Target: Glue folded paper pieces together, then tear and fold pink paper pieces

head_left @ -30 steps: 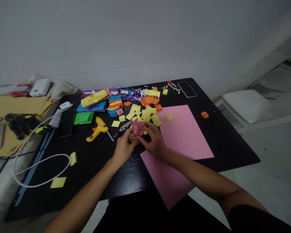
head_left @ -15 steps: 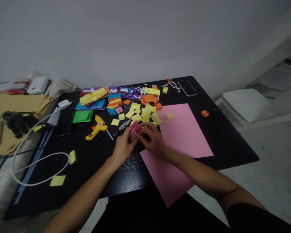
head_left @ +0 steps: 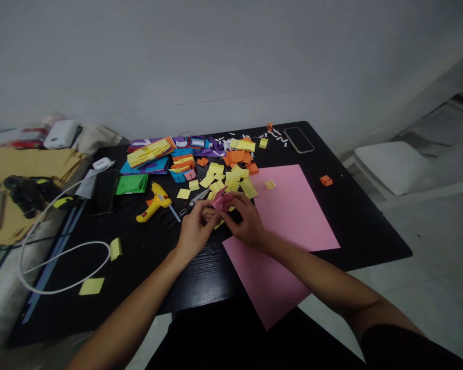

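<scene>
A small folded piece of pink paper (head_left: pixel 219 201) is pinched between both hands above the front of the black table. My left hand (head_left: pixel 196 224) grips its left side, fingers curled. My right hand (head_left: pixel 245 220) holds the right side with thumb and fingertips. Just behind the hands lie loose yellow paper pieces (head_left: pixel 231 177). Scissors (head_left: pixel 197 198) rest to the left of them, partly hidden. A large pink sheet (head_left: pixel 293 205) lies beneath and beside my right forearm, its near corner hanging past the table edge.
On the left are a yellow glue gun (head_left: pixel 154 202), green folded papers (head_left: pixel 131 184) and a looped white cable (head_left: pixel 65 290). Behind sit orange papers (head_left: pixel 237 157) and stacked coloured strips (head_left: pixel 150 152). A phone (head_left: pixel 299 140) lies at the back right, and a white stool (head_left: pixel 391 167) stands beyond.
The pink paper has been turned in the fingers and shifted slightly right, now showing a more folded-up shape. Both hands keep hold of it. The table items have not moved.
</scene>
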